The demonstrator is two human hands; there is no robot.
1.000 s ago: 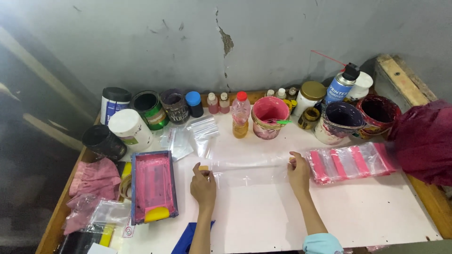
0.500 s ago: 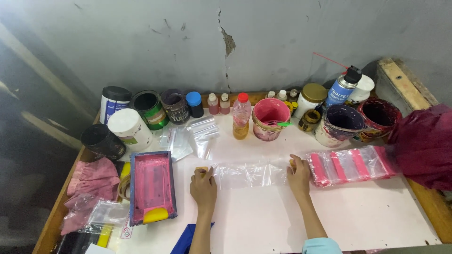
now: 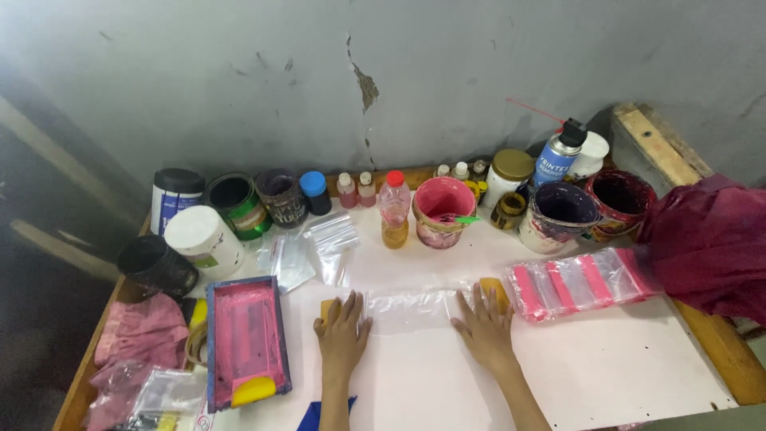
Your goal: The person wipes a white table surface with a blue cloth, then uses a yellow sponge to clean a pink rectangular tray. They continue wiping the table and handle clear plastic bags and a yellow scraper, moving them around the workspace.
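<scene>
Two flat hands on a clear plastic bag

Head view: clear plastic bag [image 3: 415, 307] lies at frame centre, long axis left-right; left hand [image 3: 343, 335] and right hand [image 3: 485, 334], fingers spread, press its ends flat on the white table [image 3: 622, 359], gripping nothing.

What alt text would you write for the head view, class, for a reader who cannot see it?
Two hands, left hand and right hand, press flat on a clear plastic bag on a white worktable. Ink pots, including a pink ink pot, line the grey wall; a pink-stained screen frame lies at left.
</scene>
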